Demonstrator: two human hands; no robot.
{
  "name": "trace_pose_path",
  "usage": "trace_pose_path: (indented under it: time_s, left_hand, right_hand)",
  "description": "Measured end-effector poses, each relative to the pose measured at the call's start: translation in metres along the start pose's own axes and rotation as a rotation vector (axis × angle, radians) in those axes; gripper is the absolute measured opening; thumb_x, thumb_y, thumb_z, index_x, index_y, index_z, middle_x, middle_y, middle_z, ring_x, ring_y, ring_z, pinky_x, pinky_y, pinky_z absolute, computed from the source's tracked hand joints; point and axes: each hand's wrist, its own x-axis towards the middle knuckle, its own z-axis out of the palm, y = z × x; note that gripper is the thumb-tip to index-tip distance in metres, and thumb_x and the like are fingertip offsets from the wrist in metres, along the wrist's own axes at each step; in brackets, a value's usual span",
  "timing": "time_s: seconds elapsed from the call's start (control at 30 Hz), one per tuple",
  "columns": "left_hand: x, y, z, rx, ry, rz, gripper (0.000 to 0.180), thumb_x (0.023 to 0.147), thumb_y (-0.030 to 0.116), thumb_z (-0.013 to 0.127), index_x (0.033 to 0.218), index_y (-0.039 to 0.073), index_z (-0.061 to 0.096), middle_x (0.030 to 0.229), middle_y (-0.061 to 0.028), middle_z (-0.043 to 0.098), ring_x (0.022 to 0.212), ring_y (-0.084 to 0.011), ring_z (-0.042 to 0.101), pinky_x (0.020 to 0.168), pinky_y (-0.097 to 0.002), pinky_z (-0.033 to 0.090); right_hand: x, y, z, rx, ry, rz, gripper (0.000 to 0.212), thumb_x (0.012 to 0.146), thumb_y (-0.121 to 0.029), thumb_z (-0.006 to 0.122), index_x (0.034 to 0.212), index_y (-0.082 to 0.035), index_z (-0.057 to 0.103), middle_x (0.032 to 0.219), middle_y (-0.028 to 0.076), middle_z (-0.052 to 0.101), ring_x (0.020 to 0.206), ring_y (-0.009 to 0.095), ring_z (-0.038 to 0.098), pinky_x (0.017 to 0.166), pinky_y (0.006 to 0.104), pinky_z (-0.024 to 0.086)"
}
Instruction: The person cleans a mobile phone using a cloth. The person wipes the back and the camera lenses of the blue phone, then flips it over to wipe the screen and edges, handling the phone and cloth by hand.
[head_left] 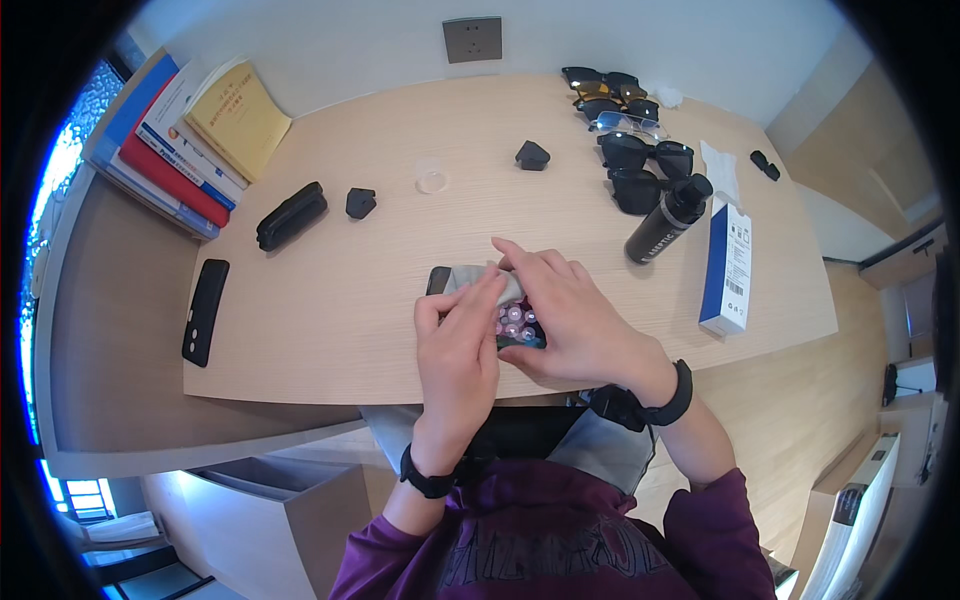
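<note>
A phone [517, 322] lies near the front edge of the desk, between my hands. Its screen shows pinkish, bubble-like round shapes, and a dark corner sticks out at its upper left. Across its upper part is a crumpled grey cloth [480, 280]. My left hand [460, 335] presses the cloth onto the phone with its fingers held together. My right hand [572, 318] curves round the phone's right side, thumb by the near edge and fingers at the far edge, meeting the cloth. Much of the phone is hidden under the hands and cloth.
A black phone case [205, 313], a glasses case [291, 216] and books [190, 140] are at left. Two small black blocks [533, 155] and a clear ring [431, 182] lie farther back. Several glasses [640, 152], a black bottle [668, 222] and a blue-white box [728, 270] stand right.
</note>
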Motion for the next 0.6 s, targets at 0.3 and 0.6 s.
trace_pose_path:
  time_s: [0.3,0.6]
  left_hand:
    - [0.008,-0.008,-0.020,0.143,0.123,-0.020,0.037,0.091,-0.002,0.065,0.125,0.008,0.072,0.124,-0.0077,0.073,0.101,-0.0289,0.058,0.095,-0.0363,0.048]
    - [0.004,-0.007,-0.022,0.173,0.095,-0.072,0.033,0.093,0.003,0.066,0.126,0.009,0.072,0.114,-0.0067,0.075,0.098,-0.0267,0.056,0.090,-0.0358,0.048]
  right_hand:
    - [-0.004,-0.004,-0.002,-0.036,0.034,0.050,0.107,0.073,-0.029,0.087,0.157,-0.001,0.026,0.135,0.019,0.056,0.129,0.036,0.050,0.107,0.0471,0.040]
    - [-0.042,0.017,-0.014,0.106,0.128,0.114,0.108,0.070,-0.023,0.090,0.158,-0.004,0.029,0.131,0.018,0.058,0.123,0.036,0.053,0.106,0.0437,0.046]
